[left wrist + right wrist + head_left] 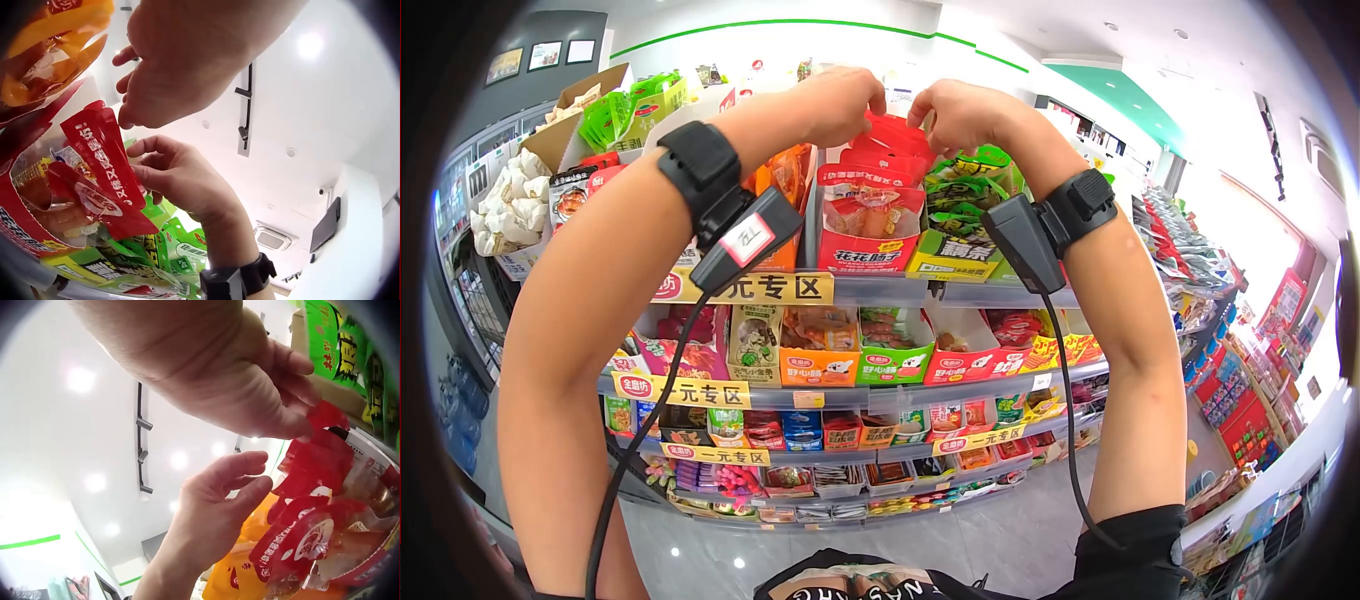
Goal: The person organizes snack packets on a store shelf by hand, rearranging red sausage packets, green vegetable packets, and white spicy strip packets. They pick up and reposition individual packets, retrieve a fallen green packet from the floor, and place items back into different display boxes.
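At the upper middle of the head frame, the right hand [968, 112] pinched the edge of a red pack [892, 138] above a red box [860, 255]. The left hand [837, 103], beside it, held nothing, fingers loosely bent, thumb apart. Green packs [972, 190] lay right of centre.
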Motion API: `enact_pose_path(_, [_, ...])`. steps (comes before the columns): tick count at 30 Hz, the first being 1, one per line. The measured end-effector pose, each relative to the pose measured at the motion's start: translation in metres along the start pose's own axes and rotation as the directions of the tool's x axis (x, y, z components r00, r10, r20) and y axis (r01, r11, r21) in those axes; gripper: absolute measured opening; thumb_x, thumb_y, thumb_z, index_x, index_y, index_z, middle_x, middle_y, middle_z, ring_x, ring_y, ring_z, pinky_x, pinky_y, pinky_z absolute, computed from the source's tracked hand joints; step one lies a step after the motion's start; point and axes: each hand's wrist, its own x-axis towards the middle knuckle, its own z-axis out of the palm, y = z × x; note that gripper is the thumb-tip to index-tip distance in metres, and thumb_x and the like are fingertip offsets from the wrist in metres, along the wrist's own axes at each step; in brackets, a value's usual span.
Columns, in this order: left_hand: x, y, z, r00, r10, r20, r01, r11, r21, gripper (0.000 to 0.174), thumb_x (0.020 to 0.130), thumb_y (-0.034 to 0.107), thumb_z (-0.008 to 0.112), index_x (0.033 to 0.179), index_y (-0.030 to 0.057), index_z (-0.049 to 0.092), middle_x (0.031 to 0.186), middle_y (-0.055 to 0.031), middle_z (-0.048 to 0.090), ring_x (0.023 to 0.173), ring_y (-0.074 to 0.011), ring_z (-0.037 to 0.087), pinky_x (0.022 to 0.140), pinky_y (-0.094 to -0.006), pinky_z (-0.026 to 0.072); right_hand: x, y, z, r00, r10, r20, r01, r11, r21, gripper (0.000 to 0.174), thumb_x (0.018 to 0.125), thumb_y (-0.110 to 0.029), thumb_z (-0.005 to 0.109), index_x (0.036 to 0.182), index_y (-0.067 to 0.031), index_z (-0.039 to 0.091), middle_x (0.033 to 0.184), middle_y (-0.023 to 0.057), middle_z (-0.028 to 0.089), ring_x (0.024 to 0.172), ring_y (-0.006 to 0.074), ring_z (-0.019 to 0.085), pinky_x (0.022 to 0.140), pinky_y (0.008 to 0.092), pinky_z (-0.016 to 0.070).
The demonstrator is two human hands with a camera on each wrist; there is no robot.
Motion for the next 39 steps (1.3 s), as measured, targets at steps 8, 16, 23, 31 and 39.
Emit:
enact_pose_path(8, [0.014, 0.011, -0.017, 0.973, -0.008, 0.23, -0.013, 0.996, 0.094, 0.014, 0.063, 0.0, 0.068, 0.076, 0.0012, 0.064, 0.074, -0.0127, 0.064, 0.073, -0.0241, 0.062, 0.065, -0.0327, 0.0489, 0.014, 0.004, 0.012, 0.976, -0.13, -0.173, 0.081, 0.961, -0.266, 0.017, 0.068, -0.001, 0.062, 0.084, -0.0014, 0.066, 0.073, 0.0081, 0.064, 0.061, 0.0159, 0.062, 0.055, 0.0276, 0.0491])
enact_pose_path(16, [0.006, 0.005, -0.014, 0.974, -0.11, 0.196, 0.118, 0.993, -0.027, 0.012, 0.065, 0.002, 0.069, 0.076, 0.0013, 0.064, 0.073, -0.0117, 0.062, 0.068, -0.0226, 0.06, 0.062, -0.0319, 0.0481, 0.012, 0.002, 0.01, 0.988, -0.142, -0.061, 0.147, 0.985, 0.095, 0.016, 0.071, 0.001, 0.061, 0.087, -0.0004, 0.065, 0.072, 0.0071, 0.064, 0.061, 0.0133, 0.061, 0.056, 0.0257, 0.0494])
enact_pose_path(23, [0.001, 0.003, -0.009, 0.981, -0.102, 0.167, 0.115, 0.991, -0.067, 0.009, 0.066, 0.002, 0.067, 0.074, 0.0012, 0.064, 0.07, -0.0113, 0.062, 0.067, -0.0212, 0.06, 0.061, -0.0307, 0.0475, 0.015, 0.005, 0.018, 0.979, -0.175, -0.108, 0.18, 0.983, 0.046, 0.014, 0.073, -0.001, 0.061, 0.087, -0.0002, 0.065, 0.071, 0.0069, 0.063, 0.065, 0.0127, 0.061, 0.057, 0.0268, 0.0497])
enact_pose_path(31, [0.004, 0.01, -0.024, 0.988, -0.121, 0.098, 0.13, 0.987, -0.097, 0.01, 0.066, 0.006, 0.068, 0.075, 0.0029, 0.065, 0.075, -0.0114, 0.064, 0.071, -0.0213, 0.061, 0.064, -0.0321, 0.049, 0.015, 0.002, 0.005, 0.949, -0.165, -0.27, 0.151, 0.986, -0.073, 0.018, 0.07, -0.002, 0.062, 0.087, -0.0042, 0.067, 0.075, 0.0083, 0.065, 0.067, 0.0163, 0.06, 0.063, 0.0293, 0.0477])
enact_pose_path(39, [0.001, 0.014, -0.012, 0.983, -0.096, 0.157, 0.077, 0.989, 0.126, 0.013, 0.064, 0.003, 0.068, 0.077, 0.0028, 0.066, 0.078, -0.0149, 0.064, 0.076, -0.0266, 0.062, 0.067, -0.0342, 0.0494, 0.015, -0.004, 0.008, 0.983, -0.166, -0.072, 0.165, 0.986, -0.026, 0.018, 0.071, -0.001, 0.061, 0.089, -0.0036, 0.066, 0.075, 0.0082, 0.065, 0.073, 0.0146, 0.062, 0.063, 0.0277, 0.0481])
